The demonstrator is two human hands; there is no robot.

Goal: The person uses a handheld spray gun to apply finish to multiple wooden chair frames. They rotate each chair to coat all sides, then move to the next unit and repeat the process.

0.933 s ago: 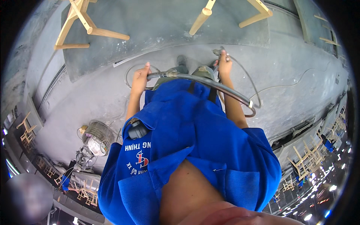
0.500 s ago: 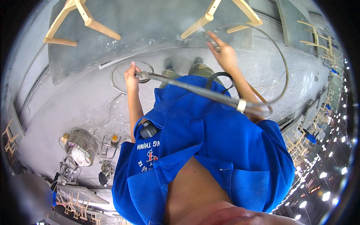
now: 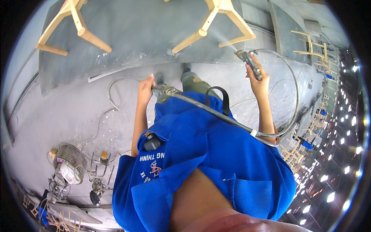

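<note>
My right hand [image 3: 259, 81] is closed round a metal spray gun [image 3: 248, 62], just beyond the near right end of a pale wooden chair frame [image 3: 203, 33]. A whitish mist streams from the nozzle toward that frame's legs. From the gun, a grey hose [image 3: 296, 91] loops out to the right and back across my front. On the left, my left hand [image 3: 145, 89] grips the hose near a wrapped joint, with its thumb raised. A second wooden chair frame [image 3: 79, 29] stands at the far left, its legs pointing toward me.
Both frames stand on a grey board [image 3: 131, 34]. Hose coils lie on the concrete floor [image 3: 69, 104]. At lower left are a wire basket [image 3: 71, 158] and pump-like equipment [image 3: 98, 185]. More wooden frames [image 3: 309, 40] and distant people line the right side.
My right hand has swung right and nearer me with the spray gun, from between the right frame's legs to beside it. My left hand keeps its hold on the hose. The view has shifted.
</note>
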